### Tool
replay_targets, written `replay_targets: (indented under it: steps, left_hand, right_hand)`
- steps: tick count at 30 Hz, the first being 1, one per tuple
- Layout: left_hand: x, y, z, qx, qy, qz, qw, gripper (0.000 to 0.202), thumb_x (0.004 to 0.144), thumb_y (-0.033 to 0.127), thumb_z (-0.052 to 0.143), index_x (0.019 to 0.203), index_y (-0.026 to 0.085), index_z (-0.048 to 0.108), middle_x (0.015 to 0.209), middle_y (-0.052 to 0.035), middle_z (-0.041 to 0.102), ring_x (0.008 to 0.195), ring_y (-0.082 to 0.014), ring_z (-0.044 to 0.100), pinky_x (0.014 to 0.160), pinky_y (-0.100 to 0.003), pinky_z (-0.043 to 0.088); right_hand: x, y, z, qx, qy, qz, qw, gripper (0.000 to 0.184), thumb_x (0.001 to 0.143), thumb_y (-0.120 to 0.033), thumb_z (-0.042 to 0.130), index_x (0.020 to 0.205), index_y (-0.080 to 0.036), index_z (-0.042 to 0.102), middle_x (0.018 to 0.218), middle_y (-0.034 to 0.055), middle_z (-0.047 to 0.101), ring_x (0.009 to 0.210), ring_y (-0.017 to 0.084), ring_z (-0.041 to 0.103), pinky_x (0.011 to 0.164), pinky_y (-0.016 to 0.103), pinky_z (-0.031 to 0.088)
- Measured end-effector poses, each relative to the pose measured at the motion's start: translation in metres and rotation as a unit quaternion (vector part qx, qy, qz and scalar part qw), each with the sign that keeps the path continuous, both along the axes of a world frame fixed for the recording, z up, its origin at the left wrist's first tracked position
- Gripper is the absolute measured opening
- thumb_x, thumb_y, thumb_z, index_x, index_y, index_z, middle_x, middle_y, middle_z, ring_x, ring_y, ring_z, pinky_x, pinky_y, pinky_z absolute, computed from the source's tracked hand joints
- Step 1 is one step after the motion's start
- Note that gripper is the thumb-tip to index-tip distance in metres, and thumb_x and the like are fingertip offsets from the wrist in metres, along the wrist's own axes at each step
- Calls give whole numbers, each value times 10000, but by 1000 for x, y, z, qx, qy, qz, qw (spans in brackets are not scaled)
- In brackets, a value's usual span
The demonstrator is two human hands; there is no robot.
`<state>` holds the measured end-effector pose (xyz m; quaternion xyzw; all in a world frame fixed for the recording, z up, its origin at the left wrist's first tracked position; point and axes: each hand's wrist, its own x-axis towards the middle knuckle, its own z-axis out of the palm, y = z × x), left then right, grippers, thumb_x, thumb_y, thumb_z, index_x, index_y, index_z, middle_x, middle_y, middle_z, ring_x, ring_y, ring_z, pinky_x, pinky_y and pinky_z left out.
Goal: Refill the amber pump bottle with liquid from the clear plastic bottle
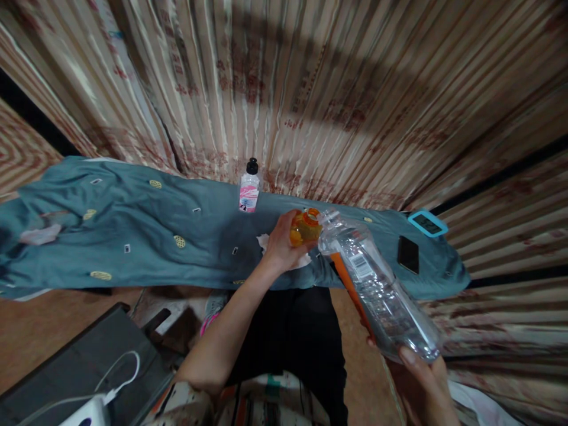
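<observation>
My left hand (283,245) is wrapped round a small amber bottle (304,229) whose open neck points up and to the right. My right hand (423,373) grips a large clear plastic bottle (381,284) near its base. That bottle is tilted, its uncapped mouth beside the neck of the amber one. It bears an orange label and a white barcode. Whether liquid passes between the two mouths I cannot tell. Under my left hand lies a crumpled white tissue (303,261), partly covered. A clear bottle with a black cap and pink label (249,192) stands upright behind, to the left.
A teal patterned cloth (146,236) covers the narrow table. On its right lie a black phone (407,254) and a blue-framed digital clock (428,223). Pleated curtains (284,100) hang close behind. At lower left, a white charger with a cable (91,411) rests on a dark surface.
</observation>
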<state>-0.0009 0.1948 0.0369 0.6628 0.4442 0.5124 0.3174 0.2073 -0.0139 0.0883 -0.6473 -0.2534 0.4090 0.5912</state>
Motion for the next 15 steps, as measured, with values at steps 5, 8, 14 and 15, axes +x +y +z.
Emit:
replay_targets:
  steps: [5,8,14,15]
  left_hand:
    - [-3,1,11,-21,15,-1,1000,622,691,303,834,1232,194,547,1227,-117,683,1138,-295,678,1011,-463,537]
    - [-4,0,18,-28,25,5,999,579,677,268,833,1181,199,556,1197,-105,689,1127,-286,679,1010,-459,537]
    - [-4,2,30,-39,58,-1,998,529,665,266,823,1114,206,551,1144,-86,696,1038,-273,697,938,-441,561]
    - [-4,3,31,-39,63,-1,997,522,663,271,823,1105,209,551,1130,-79,699,1017,-270,700,923,-437,565]
  right_hand:
    - [-1,-1,1,-3,17,3,1000,661,697,-447,870,1305,-315,648,1143,23,762,1046,274,718,876,371,548]
    - [-2,-2,1,-3,14,1,1000,678,702,-450,861,1329,-322,635,1143,24,760,1054,281,713,860,375,558]
    - [-4,0,2,12,14,9,1000,690,707,-462,863,1342,-320,633,1144,22,747,1001,274,736,801,339,577]
    - [-4,0,2,13,16,12,1000,691,707,-459,866,1342,-318,633,1135,23,754,999,271,737,798,332,578]
